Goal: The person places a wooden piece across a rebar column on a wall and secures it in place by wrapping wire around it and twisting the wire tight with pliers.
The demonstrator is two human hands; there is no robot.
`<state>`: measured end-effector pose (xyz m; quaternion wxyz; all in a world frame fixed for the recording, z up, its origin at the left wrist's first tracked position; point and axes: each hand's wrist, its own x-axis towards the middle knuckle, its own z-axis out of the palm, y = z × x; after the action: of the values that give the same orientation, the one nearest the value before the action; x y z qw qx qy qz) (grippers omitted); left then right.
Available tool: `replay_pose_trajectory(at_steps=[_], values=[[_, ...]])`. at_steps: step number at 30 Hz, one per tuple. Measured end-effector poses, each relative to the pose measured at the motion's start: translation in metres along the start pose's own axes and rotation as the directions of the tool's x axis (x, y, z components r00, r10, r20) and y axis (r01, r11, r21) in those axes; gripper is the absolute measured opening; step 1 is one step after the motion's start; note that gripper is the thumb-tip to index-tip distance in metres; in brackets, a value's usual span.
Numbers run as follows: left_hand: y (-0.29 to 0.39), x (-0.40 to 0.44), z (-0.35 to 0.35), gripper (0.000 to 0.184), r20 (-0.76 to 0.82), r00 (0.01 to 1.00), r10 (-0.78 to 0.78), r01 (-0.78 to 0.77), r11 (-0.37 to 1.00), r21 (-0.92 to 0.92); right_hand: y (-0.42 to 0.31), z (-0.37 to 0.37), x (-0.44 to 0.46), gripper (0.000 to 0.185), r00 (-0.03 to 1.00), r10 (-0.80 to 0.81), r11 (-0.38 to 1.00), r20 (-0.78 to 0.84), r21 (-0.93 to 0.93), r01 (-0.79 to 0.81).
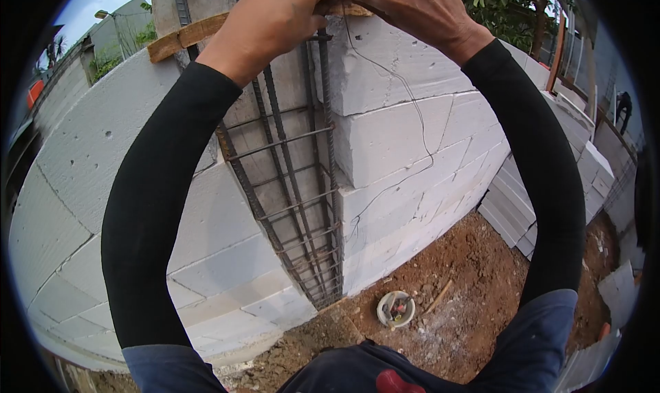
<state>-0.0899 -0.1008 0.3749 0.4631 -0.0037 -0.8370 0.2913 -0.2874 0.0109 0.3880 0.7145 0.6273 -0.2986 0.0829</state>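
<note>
A wood strip (185,37) crosses the upright rebar (240,171) near the top, long axis crosswise, left end pointing outward. The left hand (278,22) curls in front of it. Thin wire (432,158) trails down the block wall (395,142), bowing rightward. The right hand (416,8) bends inward, fingertips near the left's; what either pinches, I cannot tell.

The rebar (328,97) stands in the gap between the left wall (89,207) and the right wall (419,145). A board (185,37) crosses the gap near the walls' top edges, both hands (282,11) at its right part. Wire (432,154) hangs down the right wall's face. On the ground (467,266), near that wall's foot, sits a bucket (380,313) with tools (397,308) in it; a stick (440,297) lies just right. Blocks (512,200) are stacked farther right.
</note>
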Motion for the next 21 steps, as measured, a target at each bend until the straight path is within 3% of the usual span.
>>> replay_pose_trajectory(at_steps=[5,8,11,17,21], values=[[0.009,-0.005,0.006,0.013,-0.117,0.993,-0.022,0.031,0.997,0.069,0.003,0.003,-0.003,0.023,0.997,-0.036,0.999,-0.073,-0.010,0.035],[0.002,0.000,0.006,0.012,-0.002,0.994,-0.109,0.109,0.993,0.039,0.006,0.005,-0.003,0.022,0.994,-0.074,0.997,-0.084,-0.021,0.072],[0.005,-0.005,0.008,0.014,-0.128,0.990,-0.066,0.072,0.996,0.043,0.004,0.000,0.002,0.019,0.989,-0.088,0.996,-0.120,-0.006,0.088],[0.008,0.003,0.005,0.020,-0.017,0.975,-0.222,0.221,0.975,-0.010,-0.002,0.001,-0.006,0.013,0.989,-0.141,0.990,-0.055,-0.009,0.140],[0.012,0.003,0.004,0.023,-0.047,0.978,-0.201,0.201,0.980,-0.015,-0.005,0.000,0.002,0.015,0.978,-0.164,0.986,-0.130,-0.003,0.165]])
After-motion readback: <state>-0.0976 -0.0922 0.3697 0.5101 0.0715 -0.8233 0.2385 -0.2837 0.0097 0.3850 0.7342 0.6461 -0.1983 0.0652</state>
